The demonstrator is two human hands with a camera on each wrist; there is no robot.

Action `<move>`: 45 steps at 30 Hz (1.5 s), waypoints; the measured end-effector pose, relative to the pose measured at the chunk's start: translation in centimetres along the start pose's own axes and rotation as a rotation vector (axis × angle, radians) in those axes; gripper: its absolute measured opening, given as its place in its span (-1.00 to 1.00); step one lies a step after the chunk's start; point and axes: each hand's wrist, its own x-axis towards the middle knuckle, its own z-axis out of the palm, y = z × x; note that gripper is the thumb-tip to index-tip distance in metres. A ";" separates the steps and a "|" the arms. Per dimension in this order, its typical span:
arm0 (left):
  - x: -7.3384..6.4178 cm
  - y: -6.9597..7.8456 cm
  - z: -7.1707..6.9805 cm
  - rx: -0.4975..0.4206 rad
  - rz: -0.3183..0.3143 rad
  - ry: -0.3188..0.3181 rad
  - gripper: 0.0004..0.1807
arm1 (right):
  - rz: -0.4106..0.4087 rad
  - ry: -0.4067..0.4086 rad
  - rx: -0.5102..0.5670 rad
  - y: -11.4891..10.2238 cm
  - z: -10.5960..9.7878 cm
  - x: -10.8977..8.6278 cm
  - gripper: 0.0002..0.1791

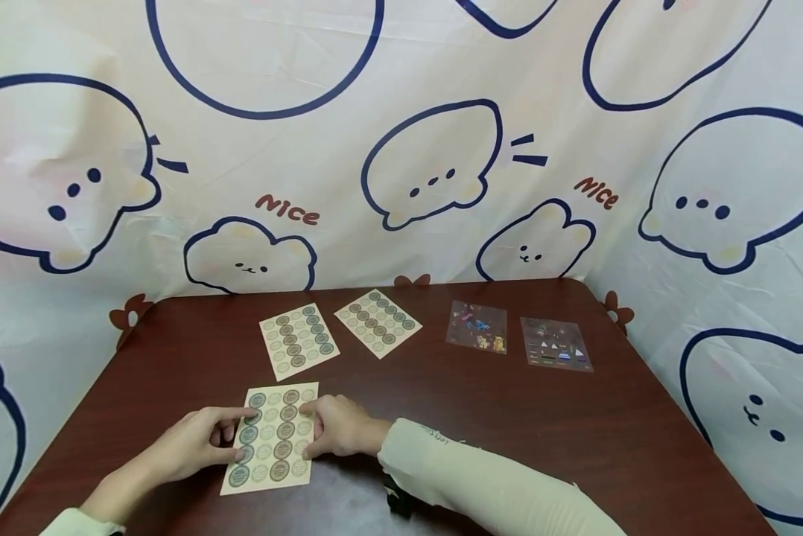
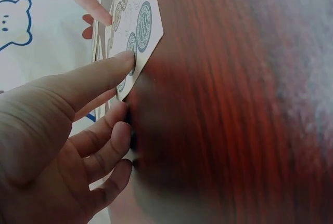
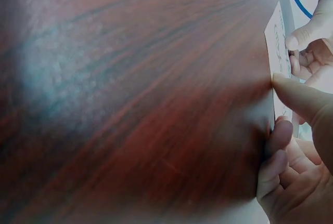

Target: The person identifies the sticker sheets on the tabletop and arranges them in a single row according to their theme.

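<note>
A cream sheet (image 1: 265, 439) printed with rows of round stickers, some dark green, some brown and some pale, lies on the table near the front. At its left edge, my left hand (image 1: 197, 443) rests index fingertip and thumb on the printed face, set apart from each other. Opposite, my right hand (image 1: 343, 426) touches the right edge with index finger and thumb, also spread. The other fingers of both hands fold in beside the paper. In the left wrist view, the left thumb (image 2: 99, 81) presses over a dark circle. The right thumb (image 3: 299, 96) meets the sheet's edge in the right wrist view.
Two similar sticker sheets, one on the left (image 1: 299, 341) and one beside it (image 1: 378, 322), lie farther back. To the right are two clear sheets, one with colourful figures (image 1: 477, 327), another with small shapes (image 1: 556, 345). A cartoon-printed cloth (image 1: 334, 164) hangs around the dark brown table (image 1: 475, 417).
</note>
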 end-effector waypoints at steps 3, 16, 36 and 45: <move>-0.1 -0.2 0.0 -0.033 -0.003 -0.007 -0.38 | -0.004 0.001 -0.006 0.0 0.0 0.0 -0.19; -0.5 -1.0 0.2 -0.071 -0.024 -0.005 -0.39 | -0.010 -0.009 -0.010 -0.2 0.4 0.2 -0.19; -0.7 -1.1 0.3 -0.128 -0.042 -0.039 -0.35 | -0.049 -0.043 -0.006 -0.1 0.0 0.0 -0.18; -0.2 -1.2 -0.1 -0.200 -0.003 -0.067 -0.39 | -0.141 -0.096 0.086 0.4 -1.1 -0.1 -0.31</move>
